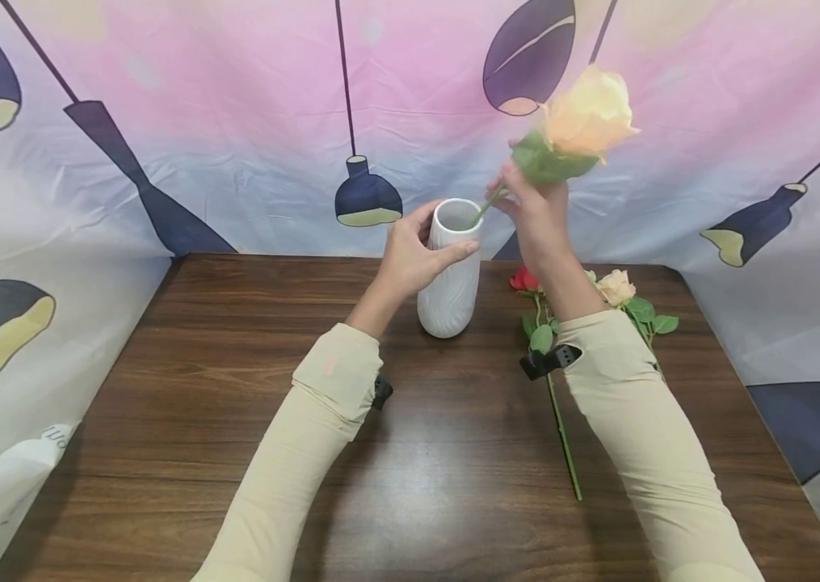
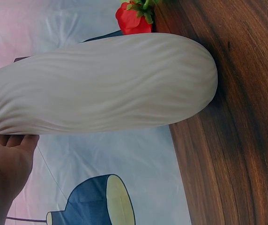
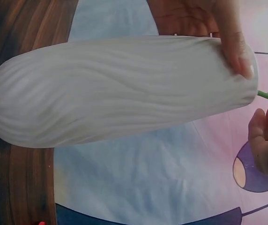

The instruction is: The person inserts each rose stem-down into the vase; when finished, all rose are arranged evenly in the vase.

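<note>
A white ribbed vase (image 1: 449, 271) stands upright on the dark wooden table (image 1: 235, 404). My left hand (image 1: 413, 250) grips it near the rim, thumb across the front; the vase (image 2: 101, 84) fills the left wrist view, and in the right wrist view the vase (image 3: 115, 89) shows that hand's thumb at its rim. My right hand (image 1: 533, 212) holds a peach rose (image 1: 587, 113) by its stem, the stem's lower end (image 1: 485, 206) dipping into the vase mouth. A red rose (image 1: 523, 280) and a cream rose (image 1: 615, 287) lie on the table to the right.
The red rose's long green stem (image 1: 562, 436) runs toward the front edge, partly under my right sleeve. A printed cloth backdrop (image 1: 235, 121) with lamp shapes walls the table on the back and both sides. Bare wood spreads left and front of the vase.
</note>
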`<state>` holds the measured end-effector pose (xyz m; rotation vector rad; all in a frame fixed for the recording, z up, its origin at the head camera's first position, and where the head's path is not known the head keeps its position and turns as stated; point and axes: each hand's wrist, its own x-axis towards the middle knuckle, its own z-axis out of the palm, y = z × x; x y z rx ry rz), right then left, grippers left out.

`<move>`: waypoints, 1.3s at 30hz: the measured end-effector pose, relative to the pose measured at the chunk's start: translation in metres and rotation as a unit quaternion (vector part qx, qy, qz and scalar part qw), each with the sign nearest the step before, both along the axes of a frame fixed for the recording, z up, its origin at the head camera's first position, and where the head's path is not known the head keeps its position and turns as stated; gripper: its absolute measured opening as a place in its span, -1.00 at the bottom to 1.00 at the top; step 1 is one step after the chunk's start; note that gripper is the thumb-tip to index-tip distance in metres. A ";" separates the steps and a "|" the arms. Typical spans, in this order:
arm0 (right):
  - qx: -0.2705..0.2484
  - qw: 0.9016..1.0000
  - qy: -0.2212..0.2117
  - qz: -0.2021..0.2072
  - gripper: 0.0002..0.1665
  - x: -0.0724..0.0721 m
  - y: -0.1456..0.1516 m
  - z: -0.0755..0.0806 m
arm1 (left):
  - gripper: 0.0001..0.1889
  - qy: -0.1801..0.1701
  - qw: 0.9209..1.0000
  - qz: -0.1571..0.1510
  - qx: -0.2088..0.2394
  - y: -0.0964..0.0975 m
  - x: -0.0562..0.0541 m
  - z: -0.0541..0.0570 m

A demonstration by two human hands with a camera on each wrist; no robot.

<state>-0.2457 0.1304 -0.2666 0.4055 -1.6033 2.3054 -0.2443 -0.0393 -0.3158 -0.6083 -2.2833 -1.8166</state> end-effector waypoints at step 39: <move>-0.073 0.995 0.052 -0.041 -0.68 -0.003 0.002 0.001 | -0.32 -0.006 1.000 -0.002 0.006 0.000 -0.001 -0.001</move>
